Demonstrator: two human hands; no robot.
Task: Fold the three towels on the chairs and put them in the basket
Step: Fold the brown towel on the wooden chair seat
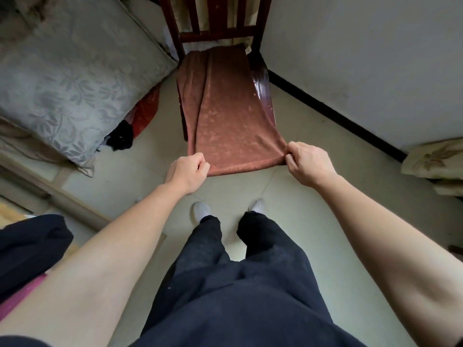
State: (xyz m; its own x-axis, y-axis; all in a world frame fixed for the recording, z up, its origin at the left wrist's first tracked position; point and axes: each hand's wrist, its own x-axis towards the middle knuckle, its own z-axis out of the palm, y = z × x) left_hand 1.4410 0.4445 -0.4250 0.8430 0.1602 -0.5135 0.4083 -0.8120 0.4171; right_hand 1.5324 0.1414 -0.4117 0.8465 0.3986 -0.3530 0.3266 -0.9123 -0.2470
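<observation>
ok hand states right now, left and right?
Left hand: closed, pinching the near left corner of the brown towel.
Right hand: closed, pinching the towel's near right corner.

soft terry cloth for the towel (225,116), rust-brown and matt, with paler patches in the nap and a stitched hem at the near edge. dark red wood for the chair (261,78), lacquered and glossy, with small chips in the finish at the seat edge. woven grey cloth on the bed cover (70,78), leaf pattern with a faint sheen. smooth pale tiles on the floor (288,196), only dully shiny. matt white paint on the wall (363,58). dark matt cloth for the trousers (225,296).
</observation>
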